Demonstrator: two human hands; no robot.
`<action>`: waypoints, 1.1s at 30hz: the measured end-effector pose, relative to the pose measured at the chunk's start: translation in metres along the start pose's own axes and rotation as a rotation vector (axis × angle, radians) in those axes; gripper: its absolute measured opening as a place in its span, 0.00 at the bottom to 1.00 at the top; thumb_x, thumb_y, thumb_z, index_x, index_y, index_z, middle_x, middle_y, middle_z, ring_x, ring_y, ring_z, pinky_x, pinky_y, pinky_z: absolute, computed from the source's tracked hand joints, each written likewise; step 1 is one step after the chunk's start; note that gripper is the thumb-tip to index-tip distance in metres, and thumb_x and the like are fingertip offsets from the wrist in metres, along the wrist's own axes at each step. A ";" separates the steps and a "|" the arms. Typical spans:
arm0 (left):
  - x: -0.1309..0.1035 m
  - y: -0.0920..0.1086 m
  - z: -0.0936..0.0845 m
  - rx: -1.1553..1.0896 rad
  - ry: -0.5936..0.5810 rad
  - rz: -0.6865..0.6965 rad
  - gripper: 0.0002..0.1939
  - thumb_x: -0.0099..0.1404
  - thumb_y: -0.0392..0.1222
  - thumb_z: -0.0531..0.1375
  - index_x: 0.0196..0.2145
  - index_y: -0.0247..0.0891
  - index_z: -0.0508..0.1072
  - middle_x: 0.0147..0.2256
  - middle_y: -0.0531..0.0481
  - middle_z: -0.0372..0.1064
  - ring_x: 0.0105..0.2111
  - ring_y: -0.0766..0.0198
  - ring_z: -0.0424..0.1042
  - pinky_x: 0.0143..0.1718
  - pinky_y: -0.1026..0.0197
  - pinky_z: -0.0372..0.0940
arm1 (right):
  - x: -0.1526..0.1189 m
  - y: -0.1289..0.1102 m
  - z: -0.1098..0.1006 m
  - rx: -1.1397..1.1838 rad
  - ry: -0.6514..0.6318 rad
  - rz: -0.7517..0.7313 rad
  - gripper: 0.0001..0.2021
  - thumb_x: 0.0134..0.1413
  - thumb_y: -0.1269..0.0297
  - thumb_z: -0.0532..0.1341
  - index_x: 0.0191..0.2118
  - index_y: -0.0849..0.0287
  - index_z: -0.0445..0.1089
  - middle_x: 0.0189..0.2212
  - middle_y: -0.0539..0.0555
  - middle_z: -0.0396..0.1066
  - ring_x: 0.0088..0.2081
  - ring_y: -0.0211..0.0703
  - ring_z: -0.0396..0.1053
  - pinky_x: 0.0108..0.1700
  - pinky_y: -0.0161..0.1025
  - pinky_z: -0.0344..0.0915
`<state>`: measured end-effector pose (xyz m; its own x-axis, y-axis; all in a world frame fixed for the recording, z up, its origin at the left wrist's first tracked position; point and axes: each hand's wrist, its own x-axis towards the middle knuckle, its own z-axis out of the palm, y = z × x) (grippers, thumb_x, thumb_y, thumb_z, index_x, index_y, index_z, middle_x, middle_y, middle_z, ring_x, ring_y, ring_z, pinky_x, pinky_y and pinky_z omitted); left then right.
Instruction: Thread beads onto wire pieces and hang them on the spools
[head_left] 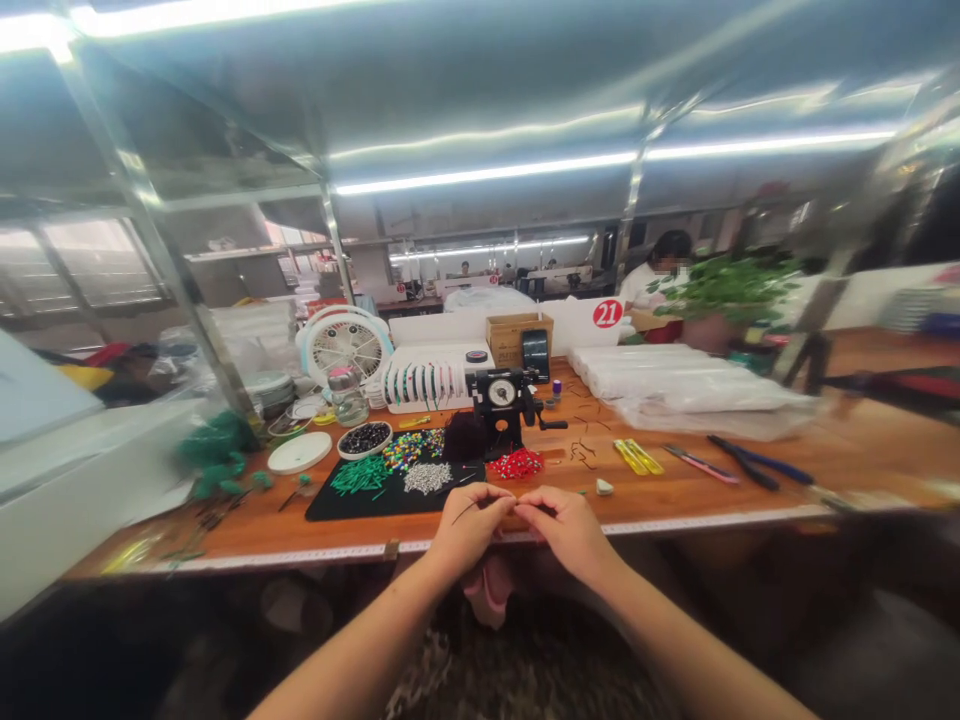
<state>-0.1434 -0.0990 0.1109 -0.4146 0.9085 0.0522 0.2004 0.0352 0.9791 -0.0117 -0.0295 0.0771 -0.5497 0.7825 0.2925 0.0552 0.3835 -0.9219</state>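
My left hand (474,518) and my right hand (559,520) meet at the front edge of the wooden table (675,490), thumbs and index fingertips nearly touching. Both are closed in a pinch. A thin dark wire (466,511) sticks out from my left hand's fingers toward the left. What my right hand pinches is too small to make out. Just beyond the hands lie red beads (516,463), and silvery beads (427,478) rest on a black mat (330,502). Green tube-shaped pieces (361,475) and multicoloured beads (403,451) share that mat.
A black hand-cranked machine (501,400) stands behind the red beads. Pliers (757,465), a pink-handled tool (701,463) and yellow packets (637,457) lie to the right. At the left are a white lid (300,453), a bowl of black beads (365,438) and a fan (345,345).
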 end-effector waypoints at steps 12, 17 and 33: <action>0.004 -0.004 -0.016 -0.216 0.171 -0.024 0.17 0.50 0.53 0.63 0.24 0.34 0.74 0.16 0.54 0.65 0.12 0.73 0.54 0.14 0.69 0.45 | -0.005 -0.004 -0.008 -0.110 -0.039 -0.086 0.10 0.51 0.60 0.59 0.24 0.59 0.70 0.22 0.50 0.70 0.27 0.41 0.64 0.31 0.36 0.58; -0.003 -0.006 -0.025 -0.326 0.260 -0.012 0.16 0.47 0.52 0.66 0.24 0.34 0.73 0.20 0.54 0.66 0.14 0.74 0.55 0.15 0.69 0.46 | -0.007 -0.004 -0.011 -0.083 -0.092 -0.104 0.10 0.50 0.61 0.59 0.23 0.59 0.70 0.21 0.50 0.69 0.26 0.41 0.64 0.31 0.36 0.58; 0.000 -0.013 -0.028 -0.513 0.305 -0.019 0.15 0.45 0.47 0.68 0.22 0.33 0.71 0.19 0.55 0.65 0.12 0.76 0.55 0.13 0.70 0.44 | -0.012 0.003 -0.015 -0.132 -0.145 -0.096 0.11 0.49 0.59 0.59 0.21 0.58 0.68 0.20 0.49 0.68 0.26 0.42 0.64 0.32 0.37 0.57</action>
<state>-0.1710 -0.1109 0.1039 -0.6653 0.7465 0.0136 -0.2321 -0.2241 0.9465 0.0073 -0.0302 0.0751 -0.6715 0.6639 0.3290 0.1002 0.5213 -0.8475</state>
